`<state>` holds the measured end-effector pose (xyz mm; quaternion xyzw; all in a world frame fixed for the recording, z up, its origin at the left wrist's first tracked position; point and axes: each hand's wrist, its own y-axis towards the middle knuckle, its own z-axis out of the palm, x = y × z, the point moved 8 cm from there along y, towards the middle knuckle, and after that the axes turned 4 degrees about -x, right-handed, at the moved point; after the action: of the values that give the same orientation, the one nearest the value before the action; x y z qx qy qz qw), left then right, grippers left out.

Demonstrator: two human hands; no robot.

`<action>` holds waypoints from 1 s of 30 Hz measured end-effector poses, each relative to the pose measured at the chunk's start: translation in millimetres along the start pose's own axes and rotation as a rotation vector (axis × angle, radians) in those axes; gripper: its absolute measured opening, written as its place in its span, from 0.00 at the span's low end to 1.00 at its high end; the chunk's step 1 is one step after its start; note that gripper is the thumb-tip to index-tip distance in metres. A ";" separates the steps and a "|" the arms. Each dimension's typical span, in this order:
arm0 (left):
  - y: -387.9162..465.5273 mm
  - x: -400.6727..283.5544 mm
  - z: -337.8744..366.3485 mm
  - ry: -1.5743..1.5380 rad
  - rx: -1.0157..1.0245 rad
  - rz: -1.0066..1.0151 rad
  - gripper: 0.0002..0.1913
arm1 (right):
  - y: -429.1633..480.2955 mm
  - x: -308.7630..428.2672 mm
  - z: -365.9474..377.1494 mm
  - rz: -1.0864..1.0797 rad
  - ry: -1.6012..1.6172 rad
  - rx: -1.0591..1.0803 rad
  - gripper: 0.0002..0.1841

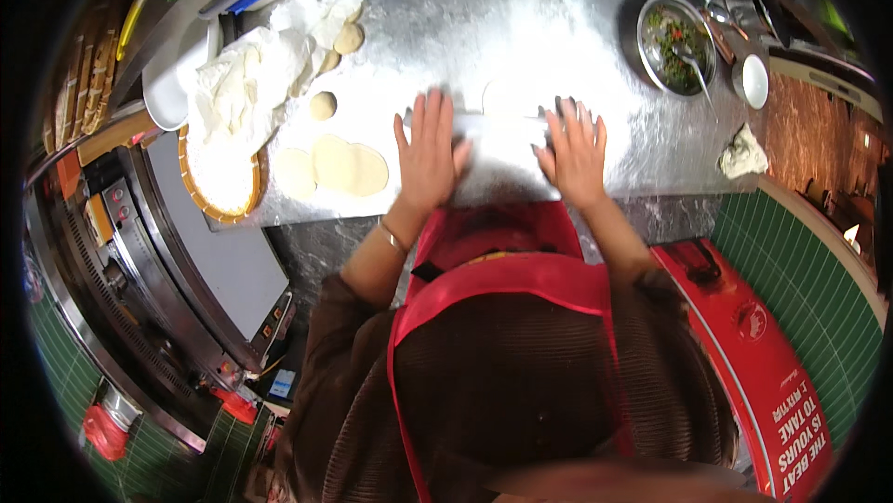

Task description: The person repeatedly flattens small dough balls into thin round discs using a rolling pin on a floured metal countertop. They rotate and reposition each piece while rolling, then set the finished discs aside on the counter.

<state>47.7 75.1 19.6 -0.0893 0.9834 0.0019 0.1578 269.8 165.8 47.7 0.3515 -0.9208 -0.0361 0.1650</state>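
Both my hands press flat on a slim rolling pin [499, 123], fingers stretched forward over it. My left hand [427, 154] covers its left end and my right hand [578, 150] its right end. Just beyond the pin lies a pale dough round [494, 97], partly lost in the glare. To the left of my left hand, several flattened dough rounds [349, 164] overlap on the floured metal worktop [446, 7]. A single dough ball [323, 106] sits behind them. More dough balls [349, 38] show at the edge of a crumpled white cloth [244, 77].
At the far right stand a steel bowl [677, 46] of chopped green and red filling with a spoon, and a small white bowl [753, 81]. A crumpled cloth [744, 152] lies near the right edge. A wicker basket [259, 185] with white flour-like contents overhangs the front left.
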 end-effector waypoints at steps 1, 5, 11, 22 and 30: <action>13.7 -3.1 -12.5 -0.058 -0.178 0.058 0.43 | 9.9 -6.7 5.8 0.037 -0.038 0.022 0.37; 99.2 11.7 -2.1 0.062 -0.256 0.002 0.41 | 86.5 -36.5 23.6 0.028 -0.114 -0.155 0.32; 7.9 -4.8 1.8 -0.040 0.051 0.007 0.44 | -6.0 -0.7 5.2 -0.126 0.076 -0.156 0.30; 88.5 -56.4 21.2 -0.328 0.013 0.314 0.30 | -26.9 -3.1 -25.8 -0.073 0.176 -0.051 0.22; 73.4 -29.4 5.0 -0.474 0.263 -0.011 0.11 | -32.2 2.5 -36.0 -0.061 0.235 -0.012 0.19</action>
<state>63.8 152.6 22.2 -0.0705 0.9103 -0.1057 0.3939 300.4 141.8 76.5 0.3803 -0.8837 -0.0050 0.2728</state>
